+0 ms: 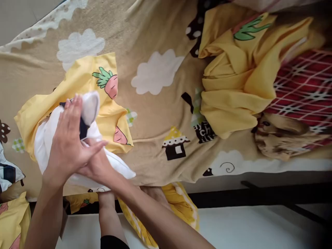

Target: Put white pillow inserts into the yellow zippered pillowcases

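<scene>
My left hand lies flat over a bundled white cloth item with dark navy parts. Its fingers are stretched out side by side and the thumb points away to the right. Crossing under its palm is my right hand, whose fingers are hidden behind the left hand and the cloth. A rounded white end of the bundle sticks up beside the left fingertips. Beneath the bundle a yellow cloth with carrot prints is spread on the bed.
A tan blanket with cloud prints covers the bed. On the right lie a crumpled yellow carrot-print cloth and a red checked cloth. White-and-navy fabric sits at the left edge. Yellow fabric hangs by the bed's front edge.
</scene>
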{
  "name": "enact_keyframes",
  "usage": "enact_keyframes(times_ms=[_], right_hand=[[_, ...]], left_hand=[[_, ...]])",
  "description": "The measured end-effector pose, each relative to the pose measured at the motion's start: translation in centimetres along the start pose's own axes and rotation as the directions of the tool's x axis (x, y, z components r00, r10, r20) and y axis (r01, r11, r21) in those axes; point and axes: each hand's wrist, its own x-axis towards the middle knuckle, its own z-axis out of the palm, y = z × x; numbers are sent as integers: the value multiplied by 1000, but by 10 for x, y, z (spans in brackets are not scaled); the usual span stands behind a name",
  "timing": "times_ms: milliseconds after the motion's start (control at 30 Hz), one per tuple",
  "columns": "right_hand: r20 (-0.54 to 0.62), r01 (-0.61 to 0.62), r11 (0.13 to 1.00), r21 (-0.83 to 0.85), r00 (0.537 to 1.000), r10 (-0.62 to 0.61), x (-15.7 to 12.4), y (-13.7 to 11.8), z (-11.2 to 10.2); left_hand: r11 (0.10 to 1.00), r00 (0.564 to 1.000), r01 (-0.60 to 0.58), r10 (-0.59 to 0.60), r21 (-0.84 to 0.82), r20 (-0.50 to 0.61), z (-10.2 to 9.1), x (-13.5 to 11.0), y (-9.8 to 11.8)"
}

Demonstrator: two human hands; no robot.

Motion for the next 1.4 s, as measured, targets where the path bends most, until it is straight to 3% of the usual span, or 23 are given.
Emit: enact_keyframes(times_ms=[100, 200, 267, 333, 433, 500, 600, 667, 700, 767, 900, 967, 1033, 1100, 1167, 1233, 1333, 1400], right_hand=[[101, 52, 993, -108, 994, -41, -3, -6, -3], [138, 85, 983, -162, 988, -62, -32, 15, -20], [131, 9, 978, -207, 991, 19, -64, 36, -29], [134, -93, 977, -191, 984, 120, -96, 53, -30], [131, -37, 999, -12, 991, 38, -125, 57, -20], [41, 39, 989, 140, 998, -45, -124, 46, -11], [-121, 11, 940, 342, 992, 33, -107, 22, -4], [-141, -29, 885, 465, 984, 107, -98, 7, -5], [-125, -46, 857, 513, 984, 128, -95, 1, -7], [-51, -74, 810, 581, 991, 127, -93, -5, -16], [217, -179, 648, 740, 976, 21, -77, 14, -45], [208, -214, 579, 787, 975, 77, -53, 35, -57], [69, -199, 634, 747, 972, 224, -20, 55, -60], [-89, -184, 773, 608, 951, 296, 14, 65, -51], [-191, -179, 903, 390, 944, 269, 45, 63, -32], [-286, -198, 972, 129, 931, 228, 68, 53, -9], [-415, -292, 936, -195, 890, 191, 89, 40, 15], [-452, -336, 886, -318, 876, 170, 92, 41, 17]], left_hand=[[983, 987, 142, -132, 115, -93, 17, -1, -21], [952, 956, 265, -238, 154, -171, 28, -10, -55], [958, 962, 237, -209, 164, -174, 28, -15, -71], [979, 978, 129, -100, 158, -182, 25, -18, -74], [992, 992, -79, 89, 103, -93, 14, -23, -56], [990, 987, -139, 136, 24, 86, 3, -32, -31], [985, 904, -171, 156, 1, 398, -11, -57, 13], [961, 840, -252, 162, 109, 518, -15, -76, 33], [938, 833, -293, 154, 187, 532, -14, -86, 38], [887, 858, -319, 121, 334, 499, -7, -102, 34], [840, 946, -295, 188, 455, 266, 11, -122, -9], [828, 966, -258, 221, 498, 132, 11, -131, -30], [818, 978, -195, 207, 541, 39, 3, -142, -41], [816, 983, -136, 182, 562, -27, -10, -155, -41], [816, 985, -103, 164, 568, -57, -22, -167, -36], [818, 989, -85, 141, 569, -55, -30, -177, -32], [815, 996, -72, 94, 575, -8, -35, -184, -31], [806, 997, -56, 75, 590, -8, -38, -185, -35]])
